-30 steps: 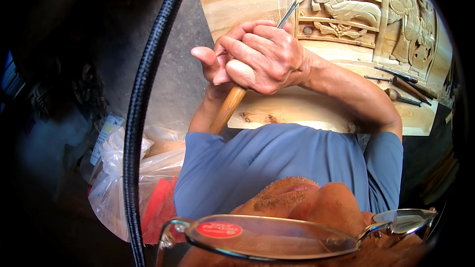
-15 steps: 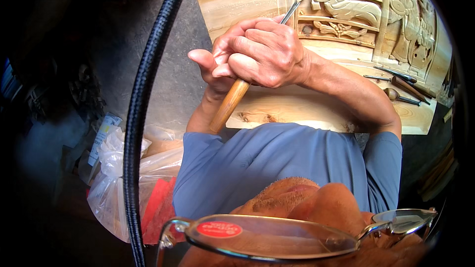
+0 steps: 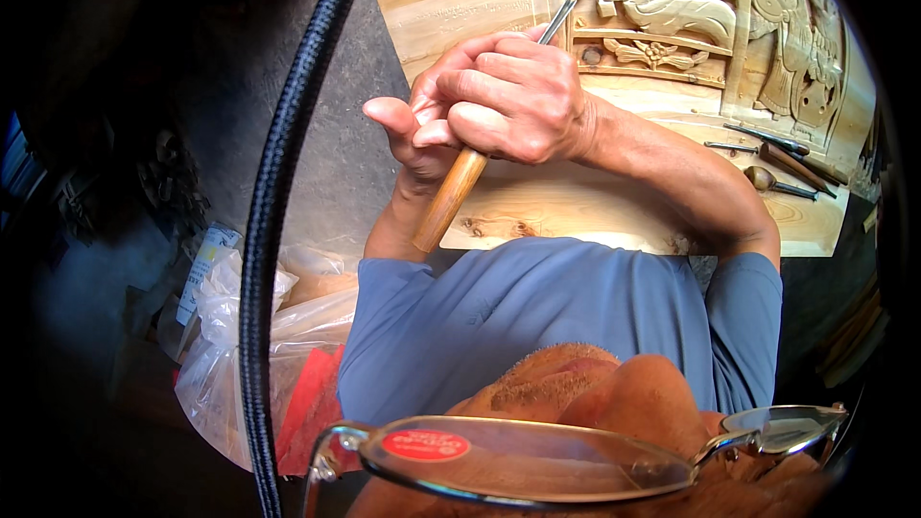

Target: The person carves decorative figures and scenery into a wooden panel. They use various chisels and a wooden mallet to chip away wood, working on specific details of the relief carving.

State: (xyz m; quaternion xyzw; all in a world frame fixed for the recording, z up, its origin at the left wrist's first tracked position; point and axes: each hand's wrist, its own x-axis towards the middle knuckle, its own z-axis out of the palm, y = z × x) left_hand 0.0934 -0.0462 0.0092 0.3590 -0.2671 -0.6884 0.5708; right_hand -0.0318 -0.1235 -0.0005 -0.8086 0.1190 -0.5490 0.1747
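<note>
My right hand (image 3: 518,96) is closed in a fist around a wood-carving chisel (image 3: 453,200), with its wooden handle sticking out below toward my chest. Behind it, my left hand (image 3: 422,125) lies against the chisel from the other side, thumb stretched out to the left. Its fingers pass beneath the right hand near the metal shank and are partly hidden. The steel blade points up and away, its tip touching the carved wooden panel (image 3: 460,14) beside a relief figure (image 3: 662,10). A small pale bit of wood shows at the tip.
Several carving tools (image 3: 791,165) lie on the right of the panel, near its front edge. A black braided cable (image 3: 278,182) runs down the left of the view. A clear plastic bag (image 3: 216,345) and a white tube-shaped container (image 3: 206,269) stand at the lower left.
Both hands keep the same grip. The chisel handle's lower end has shifted slightly up and right, while the panel sits marginally further left in view.
</note>
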